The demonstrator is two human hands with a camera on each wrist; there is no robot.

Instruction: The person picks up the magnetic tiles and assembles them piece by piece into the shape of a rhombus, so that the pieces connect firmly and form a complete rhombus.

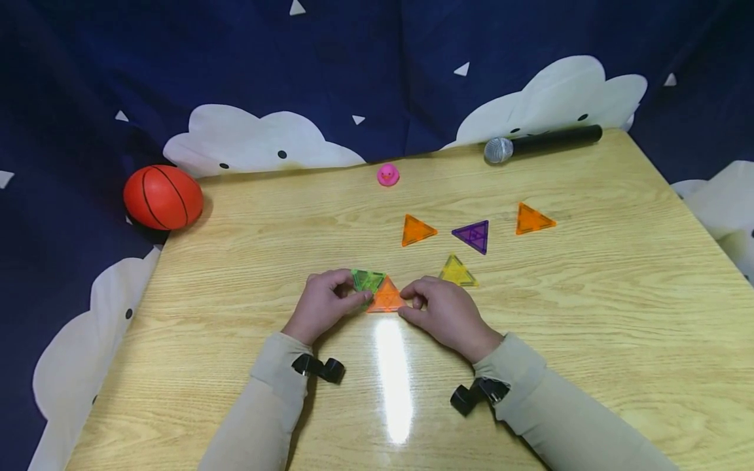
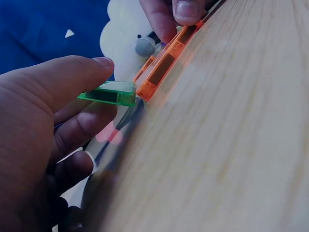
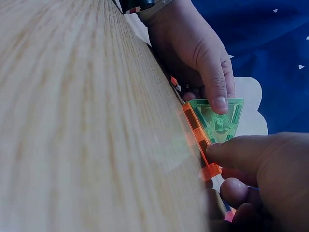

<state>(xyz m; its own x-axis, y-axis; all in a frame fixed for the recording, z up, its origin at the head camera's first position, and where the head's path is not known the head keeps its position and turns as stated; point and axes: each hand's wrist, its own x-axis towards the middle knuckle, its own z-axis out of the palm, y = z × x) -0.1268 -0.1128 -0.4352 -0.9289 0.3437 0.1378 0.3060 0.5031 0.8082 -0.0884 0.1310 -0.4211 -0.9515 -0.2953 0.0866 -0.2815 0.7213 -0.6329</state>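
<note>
Left hand: pinching a green triangular tile between thumb and fingers; tile at the fingertips, raised and tilted. Right hand: thumb and finger pinching the right corner of an orange triangular tile, which lies between the hands, just right of the left thumb. Green tile and orange tile are close together at the left hand; full edge contact cannot be confirmed.

A yellow tile lies just beyond the right hand's knuckles. Farther beyond that hand are a purple tile, a second orange tile to its left and a third orange tile to its right. Moulded centre marks on the green and purple tiles: too small to read.

Worktop, wood-grained. Well beyond the hands: pink duck; microphone, beyond and right of the right hand; red ball, beyond and left of the left hand.
</note>
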